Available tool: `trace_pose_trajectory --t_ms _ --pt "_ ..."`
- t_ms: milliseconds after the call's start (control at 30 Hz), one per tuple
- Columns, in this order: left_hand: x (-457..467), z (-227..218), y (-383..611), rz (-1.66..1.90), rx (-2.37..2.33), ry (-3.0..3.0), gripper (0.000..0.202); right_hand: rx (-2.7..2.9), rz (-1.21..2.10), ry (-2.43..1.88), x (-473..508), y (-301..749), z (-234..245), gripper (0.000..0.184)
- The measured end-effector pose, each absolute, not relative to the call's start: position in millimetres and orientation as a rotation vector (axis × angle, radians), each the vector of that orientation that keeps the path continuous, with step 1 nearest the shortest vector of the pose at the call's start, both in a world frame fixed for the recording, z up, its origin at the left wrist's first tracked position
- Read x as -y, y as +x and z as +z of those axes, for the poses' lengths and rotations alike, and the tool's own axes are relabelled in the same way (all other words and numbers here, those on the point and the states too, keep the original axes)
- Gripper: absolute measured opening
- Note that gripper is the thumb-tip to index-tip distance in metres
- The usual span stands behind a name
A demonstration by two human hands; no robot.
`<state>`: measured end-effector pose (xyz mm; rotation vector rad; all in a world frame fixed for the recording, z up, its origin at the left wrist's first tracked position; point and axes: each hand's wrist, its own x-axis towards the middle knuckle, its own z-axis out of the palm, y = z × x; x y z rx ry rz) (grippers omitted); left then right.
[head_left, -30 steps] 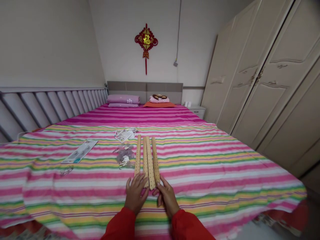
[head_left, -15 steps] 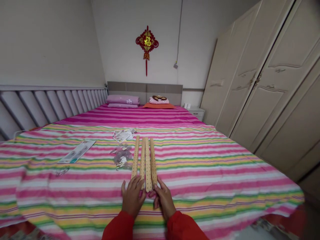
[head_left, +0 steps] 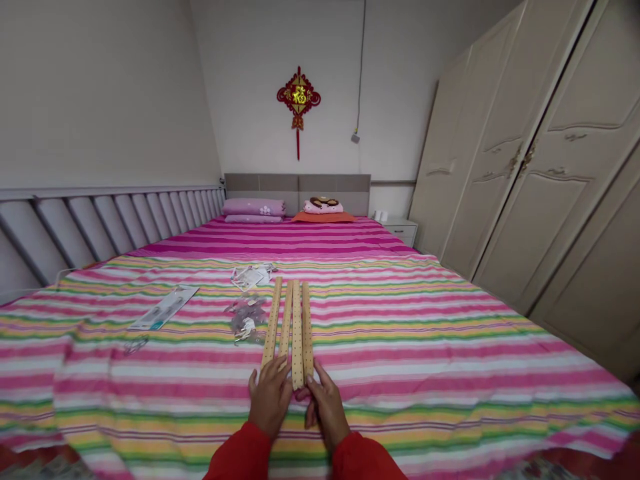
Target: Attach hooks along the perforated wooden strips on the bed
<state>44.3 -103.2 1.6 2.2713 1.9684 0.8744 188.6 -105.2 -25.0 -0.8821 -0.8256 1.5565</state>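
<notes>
Several long, narrow, light-tan strips, dotted with small dark marks or holes along their length, lie side by side on the bed, fanned slightly apart. My left hand rests at the near ends of the two left strips, fingers curled over them and its thumb beside the third. My right hand pinches the near end of the rightmost strip, thumb on top and the other fingers bent below. The exact contact under the left fingers is hidden.
Left of the strips are small clear bags of parts and white packets. Farther left lie a long flat package and a small wiry bundle. Striped cloth covers the bed; wardrobes stand at right.
The whole view has tilted and shifted slightly, so everything sits a little lower in the picture. Both hands stay at the strips' near ends, with hardly any shift of their own.
</notes>
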Motion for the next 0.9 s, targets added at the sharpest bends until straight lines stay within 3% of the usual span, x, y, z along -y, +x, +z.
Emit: trace_pose_trajectory --t_ms 233,533,667,900 --pt "90.5 2.8 46.3 0.743 -1.942 2.356 0.046 0.773 1.513 -0.892 108.5 185.2 -25.1 0.097" --pt "85.4 13.0 40.5 0.540 -1.888 2.411 0.046 0.761 1.343 -1.013 104.5 176.5 -27.4 0.081" --pt "83.9 11.9 39.2 0.517 -1.863 2.405 0.047 0.755 1.403 -0.964 99.4 180.3 -25.1 0.082" --pt "80.9 4.6 35.9 0.519 -1.847 2.437 0.050 0.726 1.452 -0.919 107.7 185.2 -18.9 0.053"
